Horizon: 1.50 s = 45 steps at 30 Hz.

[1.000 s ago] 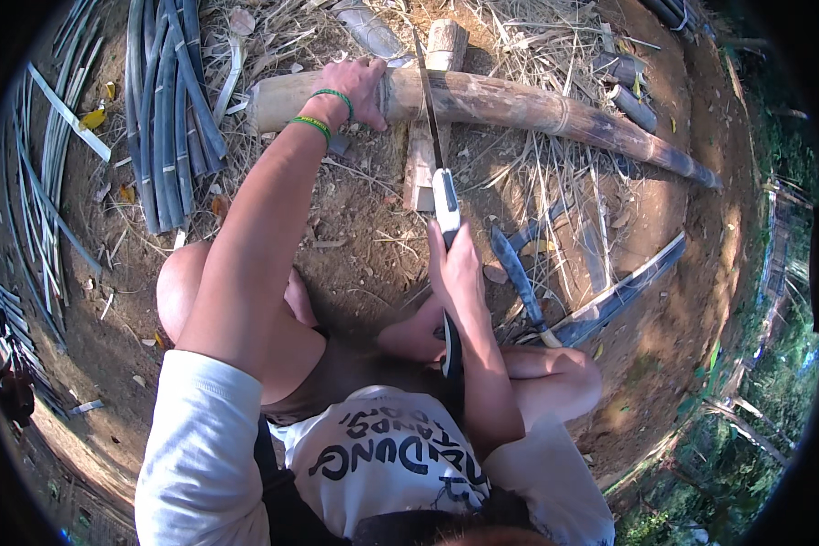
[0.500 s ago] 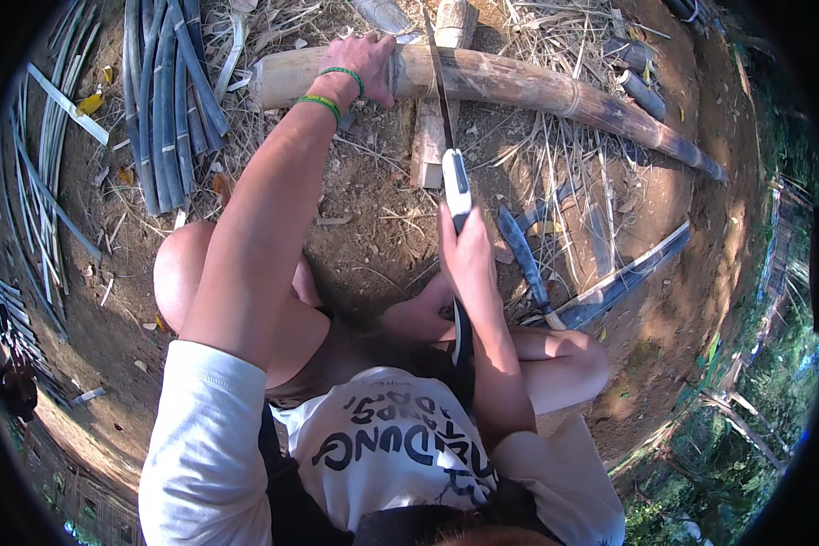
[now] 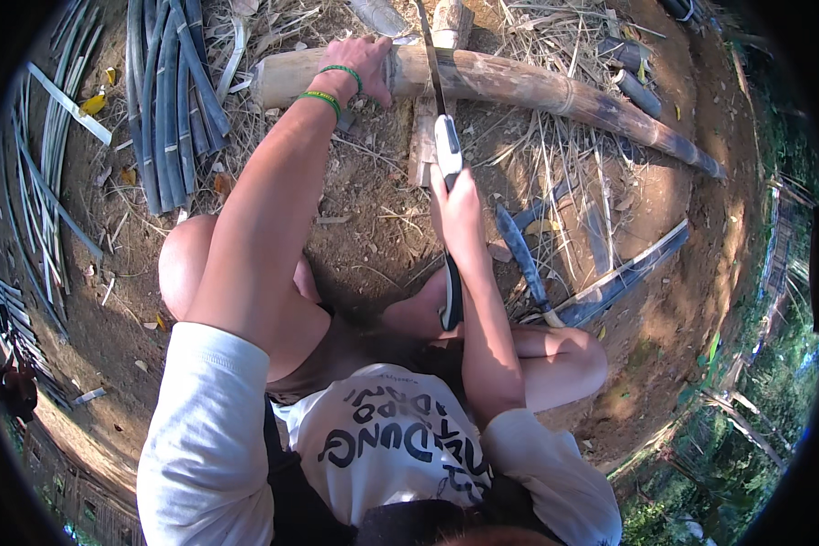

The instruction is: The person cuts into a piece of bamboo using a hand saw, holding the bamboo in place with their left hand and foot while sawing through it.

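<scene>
Right now, the left hand (image 3: 357,65) is clamped over the top of a fat bamboo pole (image 3: 505,80), near its thick end. Two green bands (image 3: 340,75) go around that wrist. The pole lies across the ground, and most of it runs off to the right of the left hand. The right hand (image 3: 457,205) is closed tight around the handle of a saw (image 3: 448,141). The saw points away from the right hand, and its blade crosses the pole just to the right of the left hand. I cannot tell how deep the blade goes. A wood block (image 3: 422,150) sits under the pole, ahead of the right hand. Near the right hand, on its right, a big knife (image 3: 519,250) lies on the dirt. Well to the left of the left hand is a pile of dark strips (image 3: 166,118).
</scene>
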Tool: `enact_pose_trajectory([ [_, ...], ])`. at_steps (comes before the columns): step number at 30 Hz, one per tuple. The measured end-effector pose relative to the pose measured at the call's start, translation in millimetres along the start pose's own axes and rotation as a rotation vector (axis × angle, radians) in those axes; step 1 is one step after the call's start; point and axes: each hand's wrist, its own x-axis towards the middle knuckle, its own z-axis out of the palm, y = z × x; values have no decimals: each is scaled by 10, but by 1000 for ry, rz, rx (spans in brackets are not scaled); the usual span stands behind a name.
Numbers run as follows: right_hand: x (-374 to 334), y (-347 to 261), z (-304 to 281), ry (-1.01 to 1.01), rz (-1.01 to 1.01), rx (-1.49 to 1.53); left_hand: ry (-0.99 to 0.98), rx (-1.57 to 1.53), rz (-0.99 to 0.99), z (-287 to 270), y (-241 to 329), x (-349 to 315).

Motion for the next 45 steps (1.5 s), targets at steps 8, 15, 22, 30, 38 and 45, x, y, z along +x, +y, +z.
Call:
enact_pose_trajectory([
  [8, -831, 45, -189, -47, 39, 41, 21, 18, -24, 84, -161, -74],
  [15, 206, -90, 60, 44, -81, 68, -55, -6, -3, -71, -19, 75],
  [22, -488, 29, -35, -30, 10, 74, -71, -10, -9, -113, -216, 14],
  [30, 731, -148, 240, 122, -129, 162, -182, -66, -8, -183, 56, 162],
  [38, -718, 527, -67, 40, -93, 43, -130, -25, -13, -170, -75, 50],
  [45, 679, -108, 188, 216, -175, 82, -192, -54, -44, -244, 131, 187],
])
